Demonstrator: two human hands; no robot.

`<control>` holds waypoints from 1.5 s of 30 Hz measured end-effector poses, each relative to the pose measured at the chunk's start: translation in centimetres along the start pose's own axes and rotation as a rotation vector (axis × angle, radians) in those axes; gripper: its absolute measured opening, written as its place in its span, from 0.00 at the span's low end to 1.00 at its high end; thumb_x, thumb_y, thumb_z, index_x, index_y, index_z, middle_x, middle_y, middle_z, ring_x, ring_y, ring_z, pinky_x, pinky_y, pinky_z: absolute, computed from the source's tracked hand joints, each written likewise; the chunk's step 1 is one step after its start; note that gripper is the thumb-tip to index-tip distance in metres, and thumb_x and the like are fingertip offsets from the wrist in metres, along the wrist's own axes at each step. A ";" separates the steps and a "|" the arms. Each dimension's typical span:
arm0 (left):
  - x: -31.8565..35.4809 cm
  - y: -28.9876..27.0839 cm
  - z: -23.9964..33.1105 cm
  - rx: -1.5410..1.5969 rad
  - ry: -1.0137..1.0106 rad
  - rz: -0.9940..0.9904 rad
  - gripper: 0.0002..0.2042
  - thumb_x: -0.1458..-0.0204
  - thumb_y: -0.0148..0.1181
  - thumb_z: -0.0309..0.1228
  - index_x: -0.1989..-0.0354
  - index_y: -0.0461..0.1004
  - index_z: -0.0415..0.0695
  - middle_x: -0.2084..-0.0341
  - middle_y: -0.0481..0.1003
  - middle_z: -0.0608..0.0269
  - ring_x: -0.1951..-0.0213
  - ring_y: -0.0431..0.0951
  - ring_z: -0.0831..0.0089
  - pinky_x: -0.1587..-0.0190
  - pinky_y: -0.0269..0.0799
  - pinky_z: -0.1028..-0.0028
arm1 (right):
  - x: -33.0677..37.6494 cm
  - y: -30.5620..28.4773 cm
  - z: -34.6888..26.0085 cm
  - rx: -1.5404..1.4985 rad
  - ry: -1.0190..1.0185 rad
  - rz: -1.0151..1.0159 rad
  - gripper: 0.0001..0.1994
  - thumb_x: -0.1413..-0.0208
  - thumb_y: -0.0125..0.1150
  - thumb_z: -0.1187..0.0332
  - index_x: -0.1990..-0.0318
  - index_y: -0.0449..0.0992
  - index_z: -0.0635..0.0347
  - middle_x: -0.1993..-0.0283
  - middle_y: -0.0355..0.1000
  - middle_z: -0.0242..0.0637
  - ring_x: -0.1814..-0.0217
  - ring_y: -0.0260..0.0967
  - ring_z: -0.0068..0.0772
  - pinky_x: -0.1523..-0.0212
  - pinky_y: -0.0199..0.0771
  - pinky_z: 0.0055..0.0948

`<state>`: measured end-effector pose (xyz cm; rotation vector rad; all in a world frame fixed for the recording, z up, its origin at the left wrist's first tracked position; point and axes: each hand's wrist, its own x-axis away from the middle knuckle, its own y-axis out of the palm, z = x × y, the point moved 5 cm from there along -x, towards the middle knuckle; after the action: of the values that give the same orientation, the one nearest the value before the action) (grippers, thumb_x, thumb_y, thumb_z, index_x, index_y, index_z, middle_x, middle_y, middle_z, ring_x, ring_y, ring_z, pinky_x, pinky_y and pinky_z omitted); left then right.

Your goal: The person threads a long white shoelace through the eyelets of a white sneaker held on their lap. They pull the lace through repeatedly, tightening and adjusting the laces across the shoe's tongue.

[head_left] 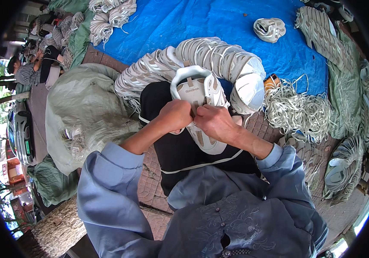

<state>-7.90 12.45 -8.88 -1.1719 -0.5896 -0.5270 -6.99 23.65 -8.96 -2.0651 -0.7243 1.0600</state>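
Note:
A white and beige shoe upper (191,92) lies across my black-covered lap, its padded collar pointing away from me. My left hand (176,115) is closed on the left side of its lacing opening. From the right, my right hand (216,122) pinches at the same opening, its fingertips meeting the left hand's. A long white shoelace (201,165) trails over my lap on both sides of the upper. What exactly lies between the fingertips is hidden by the hands. Just beyond the upper curves a long row of nested shoe uppers (212,49).
A heap of white laces (296,112) lies at the right, beside an orange object (271,81). Blue tarp (184,21) spreads beyond, bearing a lone upper (269,29). A pale sack (87,112) bulges at left. More stacked uppers (343,165) sit at right; another person (31,71) sits far left.

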 end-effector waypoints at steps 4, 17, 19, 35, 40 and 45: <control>1.3 -0.2 1.1 -0.141 0.190 0.386 0.03 0.62 0.55 0.25 0.80 0.71 0.39 0.88 0.71 0.53 0.82 0.74 0.60 0.79 0.68 0.66 | 0.1 0.3 0.5 -0.132 0.064 -0.003 0.04 0.67 0.59 0.72 0.79 0.71 0.57 0.76 0.63 0.30 0.72 0.65 0.29 0.76 0.68 0.28; 0.7 -0.9 3.2 0.211 0.251 0.602 0.03 0.56 0.52 0.25 0.74 0.71 0.39 0.82 0.72 0.50 0.75 0.74 0.56 0.73 0.67 0.67 | 3.0 -3.0 6.2 -0.348 0.425 0.097 0.06 0.63 0.63 0.75 0.74 0.74 0.62 0.75 0.69 0.35 0.75 0.68 0.35 0.74 0.68 0.27; -0.1 -0.2 3.3 0.222 0.229 0.540 0.04 0.56 0.52 0.25 0.74 0.72 0.40 0.81 0.72 0.50 0.75 0.74 0.56 0.72 0.68 0.67 | 2.7 -2.5 6.1 -0.254 0.390 0.054 0.04 0.62 0.61 0.74 0.76 0.73 0.60 0.76 0.67 0.36 0.76 0.68 0.36 0.75 0.68 0.29; -0.7 0.1 3.4 0.423 0.306 0.516 0.06 0.58 0.51 0.25 0.74 0.74 0.39 0.82 0.71 0.49 0.76 0.74 0.56 0.72 0.67 0.66 | 2.5 -3.0 5.4 -0.243 0.357 0.022 0.03 0.64 0.56 0.76 0.80 0.69 0.63 0.78 0.67 0.38 0.76 0.68 0.36 0.74 0.69 0.28; -2.0 -0.2 4.4 0.165 0.375 0.410 0.04 0.60 0.50 0.24 0.78 0.72 0.39 0.82 0.70 0.49 0.76 0.73 0.54 0.73 0.66 0.63 | 2.3 -2.1 6.5 -0.453 0.404 0.041 0.06 0.65 0.62 0.79 0.76 0.72 0.62 0.76 0.68 0.34 0.77 0.67 0.27 0.76 0.67 0.23; -1.9 -0.1 4.3 0.121 0.417 0.405 0.04 0.60 0.51 0.24 0.78 0.72 0.38 0.82 0.69 0.47 0.76 0.71 0.51 0.73 0.65 0.63 | 2.3 -1.8 6.6 -0.621 0.427 0.044 0.07 0.65 0.62 0.80 0.75 0.72 0.63 0.76 0.68 0.36 0.75 0.68 0.30 0.73 0.67 0.25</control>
<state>-10.01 16.61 -8.94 -0.9930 -0.0210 -0.3649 -11.69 28.55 -11.44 -2.7202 -0.8533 0.3981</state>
